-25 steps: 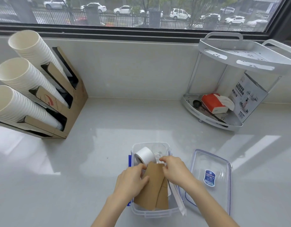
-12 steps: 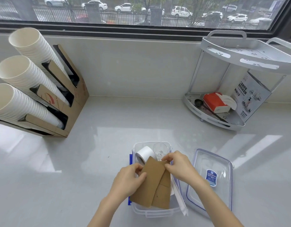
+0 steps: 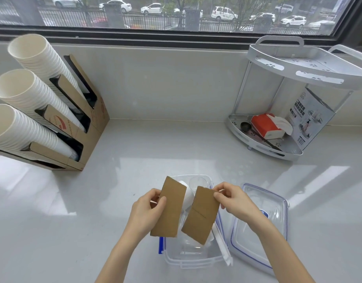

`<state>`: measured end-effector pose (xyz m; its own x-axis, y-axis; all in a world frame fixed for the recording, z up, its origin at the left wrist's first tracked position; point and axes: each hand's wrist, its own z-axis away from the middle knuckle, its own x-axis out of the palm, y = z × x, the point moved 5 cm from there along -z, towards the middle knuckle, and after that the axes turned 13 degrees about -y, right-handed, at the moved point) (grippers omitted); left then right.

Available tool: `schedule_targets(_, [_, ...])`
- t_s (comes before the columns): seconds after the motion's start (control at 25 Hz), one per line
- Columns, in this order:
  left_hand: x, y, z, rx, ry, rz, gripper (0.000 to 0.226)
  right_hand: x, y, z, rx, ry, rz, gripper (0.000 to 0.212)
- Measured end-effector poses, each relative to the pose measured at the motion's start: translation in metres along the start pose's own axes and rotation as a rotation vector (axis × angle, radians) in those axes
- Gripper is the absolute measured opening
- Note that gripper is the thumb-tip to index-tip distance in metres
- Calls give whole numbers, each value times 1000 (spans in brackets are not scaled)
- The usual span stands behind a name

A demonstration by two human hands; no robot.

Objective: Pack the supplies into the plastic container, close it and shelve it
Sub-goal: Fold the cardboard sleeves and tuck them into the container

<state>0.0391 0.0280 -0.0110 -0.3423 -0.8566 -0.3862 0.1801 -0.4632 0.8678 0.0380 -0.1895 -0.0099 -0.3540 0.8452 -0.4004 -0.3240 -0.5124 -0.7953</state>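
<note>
1. Our left hand (image 3: 148, 209) pinches one brown cardboard sleeve (image 3: 169, 208) at its left edge, thumb on the front and fingers closed behind it. Our right hand (image 3: 234, 201) pinches a second cardboard sleeve (image 3: 201, 216) near its top right corner. Both hang just above the open plastic container (image 3: 193, 257) on the counter (image 3: 135, 160).
2. Each sleeve is held by an edge only, so either could swing or slip out and fall on the counter rather than in the box.
3. A white tape roll (image 3: 187, 196) and a clear cup (image 3: 197, 182) already fill the far end. Sleeves laid over them may stand proud and keep the lid (image 3: 259, 225), lying just to the right, from seating.
4. A long white wrapped item (image 3: 223, 244) leans over the container's right rim. We judge it could jam the latch or get knocked out.
5. The corner shelf rack (image 3: 294, 64) stands well apart, so the shelving step is not yet at risk.
</note>
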Motion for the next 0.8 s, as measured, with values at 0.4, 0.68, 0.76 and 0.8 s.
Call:
schedule_targets(0.4, [17, 15, 2, 129, 90, -25, 27, 13, -22, -1, -79, 68, -239, 11])
schedule_targets(0.68, [34, 18, 7, 242, -74, -83, 27, 37, -35, -10, -113, 7, -305, 11])
schedule_targets(0.76, [35, 15, 8, 244, -67, -84, 28, 41, -36, -12, -116, -2, -283, 12])
schedule_targets(0.8, [35, 14, 8, 238, -63, -78, 28, 43, -37, -12, -117, -7, -284, 13])
